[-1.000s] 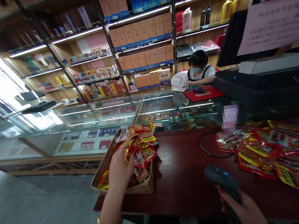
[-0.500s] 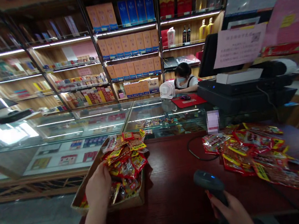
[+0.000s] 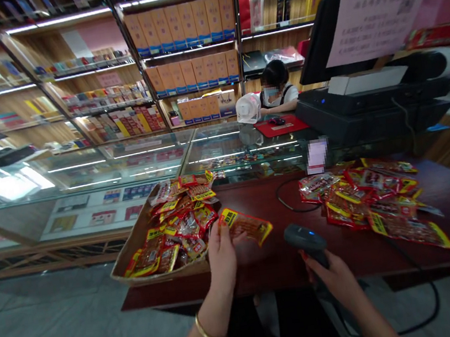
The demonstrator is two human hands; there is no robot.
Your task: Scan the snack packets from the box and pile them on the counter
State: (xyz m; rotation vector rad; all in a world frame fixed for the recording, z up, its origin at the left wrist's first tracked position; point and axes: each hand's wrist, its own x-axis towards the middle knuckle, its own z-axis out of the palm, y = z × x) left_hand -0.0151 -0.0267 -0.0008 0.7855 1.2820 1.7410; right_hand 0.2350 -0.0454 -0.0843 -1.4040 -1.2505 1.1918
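Between the fingers of my left hand (image 3: 222,252) is a snack packet (image 3: 247,225), red and yellow with a clear window on brown food. It hangs above the dark red table (image 3: 260,272), just right of a cardboard box (image 3: 132,254) heaped with similar packets (image 3: 185,213). My right hand (image 3: 334,273) is wrapped round the handle of a dark barcode scanner (image 3: 305,240), whose head shows a small blue light and points left toward the packet. A loose pile of the same packets (image 3: 375,197) lies on the table at the right.
A glass display counter (image 3: 143,157) runs behind the table. On it stand a monitor (image 3: 315,38) with a paper notice and a red mouse pad (image 3: 281,125). A person (image 3: 278,85) sits behind the counter. The scanner's cable (image 3: 435,295) loops below the table edge.
My left hand has come out of the box and moved right with a snack packet in it. The scanner remains in my right hand. The view has tilted down.
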